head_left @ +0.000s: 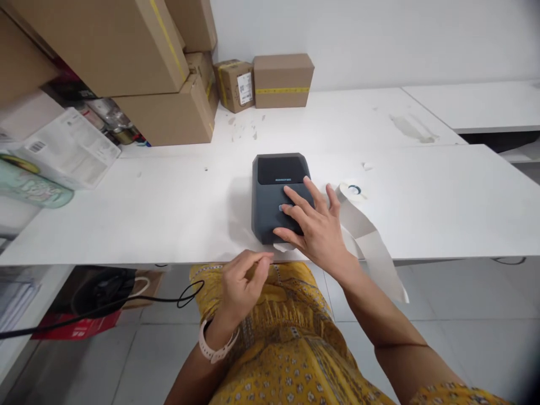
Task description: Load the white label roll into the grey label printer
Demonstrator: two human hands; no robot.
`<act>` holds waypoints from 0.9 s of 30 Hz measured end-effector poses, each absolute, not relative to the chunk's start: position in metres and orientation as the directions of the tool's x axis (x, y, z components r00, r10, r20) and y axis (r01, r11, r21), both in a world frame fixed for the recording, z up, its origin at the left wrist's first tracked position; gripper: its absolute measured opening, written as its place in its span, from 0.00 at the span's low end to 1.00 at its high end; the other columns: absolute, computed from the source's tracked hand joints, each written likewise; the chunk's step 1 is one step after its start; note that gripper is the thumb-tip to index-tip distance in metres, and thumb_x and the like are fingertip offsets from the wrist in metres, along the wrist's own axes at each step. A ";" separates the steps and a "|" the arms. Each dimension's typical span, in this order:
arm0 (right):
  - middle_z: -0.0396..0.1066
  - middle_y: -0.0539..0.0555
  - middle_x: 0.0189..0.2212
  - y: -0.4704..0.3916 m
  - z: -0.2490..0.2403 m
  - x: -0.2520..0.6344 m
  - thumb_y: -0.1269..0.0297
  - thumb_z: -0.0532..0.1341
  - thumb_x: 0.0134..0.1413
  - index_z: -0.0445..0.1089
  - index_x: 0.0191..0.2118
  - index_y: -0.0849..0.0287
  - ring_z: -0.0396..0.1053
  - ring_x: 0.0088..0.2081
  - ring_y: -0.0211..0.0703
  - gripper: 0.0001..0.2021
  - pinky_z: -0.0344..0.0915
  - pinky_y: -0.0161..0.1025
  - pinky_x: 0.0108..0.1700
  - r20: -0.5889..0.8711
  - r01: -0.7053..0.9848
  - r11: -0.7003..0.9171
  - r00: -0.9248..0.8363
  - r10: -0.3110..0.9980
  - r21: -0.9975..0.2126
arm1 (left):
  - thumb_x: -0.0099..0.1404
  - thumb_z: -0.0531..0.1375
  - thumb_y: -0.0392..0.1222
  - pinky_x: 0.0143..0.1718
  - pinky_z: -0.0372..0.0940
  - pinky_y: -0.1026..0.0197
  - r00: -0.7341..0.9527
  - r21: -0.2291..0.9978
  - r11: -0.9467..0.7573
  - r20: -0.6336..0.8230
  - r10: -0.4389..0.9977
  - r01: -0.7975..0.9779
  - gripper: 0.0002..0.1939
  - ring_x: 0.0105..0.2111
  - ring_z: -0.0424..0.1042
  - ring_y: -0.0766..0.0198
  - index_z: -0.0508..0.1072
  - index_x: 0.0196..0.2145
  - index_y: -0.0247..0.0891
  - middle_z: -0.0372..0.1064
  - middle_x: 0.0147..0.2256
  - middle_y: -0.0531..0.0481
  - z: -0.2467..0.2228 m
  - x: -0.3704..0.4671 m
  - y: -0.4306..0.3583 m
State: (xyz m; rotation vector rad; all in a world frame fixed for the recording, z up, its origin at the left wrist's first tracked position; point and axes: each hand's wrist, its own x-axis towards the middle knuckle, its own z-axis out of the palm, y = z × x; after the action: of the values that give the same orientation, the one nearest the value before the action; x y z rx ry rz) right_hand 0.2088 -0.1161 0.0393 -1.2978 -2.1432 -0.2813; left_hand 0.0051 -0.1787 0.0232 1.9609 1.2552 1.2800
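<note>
A dark grey label printer (268, 197) with a glossy black front panel lies near the front edge of the white table. My right hand (316, 228) rests on its lid with fingers spread, one fingertip at the small light-coloured button. A short piece of white label paper (283, 247) sticks out from the printer's near side. Just in front of that paper is my left hand (244, 278), its fingers curled in and thumb close to the index finger; no object shows in them. To the right of the printer stands a roll of white labels (354, 194), its loose strip hanging over the table edge.
Cardboard boxes (164, 112) are stacked at the back left, with two smaller boxes (282, 81) by the wall. A white carton (70, 146) and a pale green bottle (37, 183) stand at the left. A black cable (156, 299) runs below the table edge.
</note>
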 end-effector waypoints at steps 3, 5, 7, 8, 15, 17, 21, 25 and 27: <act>0.71 0.55 0.66 -0.117 0.034 0.209 0.44 0.58 0.70 0.73 0.54 0.52 0.55 0.74 0.60 0.20 0.42 0.65 0.75 0.592 0.845 0.490 -0.285 0.754 -0.217 | 0.75 0.58 0.37 0.43 0.72 0.63 0.004 0.772 -0.448 0.500 0.866 0.450 0.09 0.39 0.79 0.65 0.79 0.44 0.43 0.81 0.39 0.52 0.028 -0.001 -0.173; 0.67 0.58 0.68 -0.123 0.023 0.210 0.44 0.57 0.70 0.72 0.57 0.52 0.55 0.74 0.59 0.21 0.48 0.64 0.74 0.616 0.796 0.507 -0.223 0.755 -0.332 | 0.75 0.59 0.41 0.52 0.72 0.57 -0.012 0.772 -0.448 0.507 0.862 0.451 0.14 0.53 0.76 0.60 0.75 0.57 0.45 0.77 0.54 0.46 0.023 -0.002 -0.169; 0.60 0.57 0.73 -0.132 0.008 0.209 0.46 0.57 0.70 0.69 0.61 0.49 0.54 0.75 0.57 0.21 0.53 0.64 0.73 0.647 0.693 0.535 -0.128 0.751 -0.484 | 0.75 0.59 0.45 0.62 0.68 0.48 0.014 0.800 -0.416 0.456 0.890 0.431 0.27 0.66 0.65 0.53 0.63 0.69 0.48 0.64 0.68 0.42 0.013 -0.001 -0.166; 0.56 0.56 0.74 -0.137 -0.001 0.207 0.47 0.57 0.71 0.67 0.64 0.47 0.52 0.75 0.57 0.22 0.54 0.65 0.73 0.650 0.626 0.535 -0.058 0.758 -0.568 | 0.76 0.59 0.46 0.66 0.65 0.45 0.031 0.826 -0.383 0.408 0.912 0.414 0.31 0.71 0.59 0.50 0.57 0.73 0.49 0.56 0.72 0.41 0.007 0.000 -0.165; 0.52 0.51 0.76 -0.149 -0.032 0.195 0.44 0.48 0.73 0.49 0.76 0.40 0.51 0.76 0.51 0.30 0.52 0.60 0.76 0.437 0.271 0.358 0.344 0.831 -0.894 | 0.77 0.56 0.52 0.77 0.41 0.41 0.131 0.917 -0.294 0.267 0.955 0.269 0.35 0.78 0.34 0.52 0.47 0.76 0.57 0.34 0.78 0.50 -0.018 0.012 -0.161; 0.55 0.51 0.75 -0.142 -0.025 0.198 0.42 0.47 0.73 0.52 0.75 0.41 0.50 0.77 0.52 0.30 0.51 0.61 0.76 0.462 0.262 0.389 0.341 0.819 -0.883 | 0.78 0.55 0.52 0.77 0.40 0.41 0.107 0.910 -0.329 0.312 0.944 0.251 0.32 0.78 0.34 0.52 0.52 0.75 0.56 0.36 0.78 0.51 -0.015 0.019 -0.159; 0.51 0.53 0.76 -0.119 0.005 0.208 0.38 0.45 0.72 0.50 0.76 0.43 0.49 0.77 0.56 0.33 0.50 0.63 0.76 0.525 0.301 0.444 0.295 0.798 -0.844 | 0.78 0.54 0.52 0.76 0.47 0.45 -0.027 0.929 -0.332 0.341 0.940 0.165 0.29 0.76 0.48 0.51 0.57 0.72 0.50 0.49 0.75 0.45 -0.008 0.032 -0.153; 0.39 0.53 0.79 -0.078 0.040 0.213 0.34 0.44 0.70 0.38 0.78 0.43 0.41 0.79 0.57 0.39 0.44 0.63 0.77 0.592 0.389 0.493 0.192 0.783 -0.778 | 0.76 0.55 0.51 0.69 0.60 0.48 -0.119 0.970 -0.207 0.223 0.968 0.131 0.27 0.70 0.61 0.50 0.63 0.68 0.43 0.61 0.70 0.39 -0.008 0.031 -0.134; 0.35 0.54 0.80 -0.054 0.055 0.213 0.33 0.43 0.70 0.30 0.78 0.44 0.38 0.79 0.54 0.41 0.42 0.62 0.77 0.602 0.417 0.498 0.164 0.781 -0.760 | 0.74 0.57 0.51 0.64 0.66 0.50 -0.147 0.977 -0.168 0.188 0.971 0.134 0.26 0.67 0.66 0.49 0.65 0.66 0.40 0.64 0.68 0.37 -0.006 0.025 -0.117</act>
State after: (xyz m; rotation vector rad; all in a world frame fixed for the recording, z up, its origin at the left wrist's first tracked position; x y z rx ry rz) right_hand 0.2126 -0.0536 0.0548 -1.1079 -1.4585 0.3555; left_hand 0.0249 -0.1174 -0.0064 1.3553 1.3290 1.4039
